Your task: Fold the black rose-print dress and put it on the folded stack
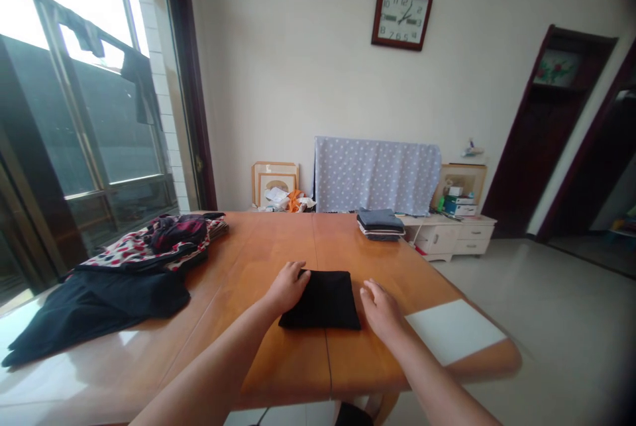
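A black cloth folded into a flat square (325,300) lies on the wooden table (268,360) in front of me. My left hand (289,288) rests at its upper left edge, the thumb lying on the fabric and the fingers stretched along the side. Just off the right edge, my right hand (381,307) hovers with its fingers loosely extended, holding nothing. To the left, dark navy clothing (104,300) lies spread out, beside a heap of patterned garments (154,240). At the far right end of the table stands a neat stack of folded clothes (380,224).
A white sheet (454,330) lies at the table's right corner. Behind the table are a polka-dot cloth (375,174) draped over something, picture frames (275,177) and a low white cabinet (470,237). A window (99,81) is on the left.
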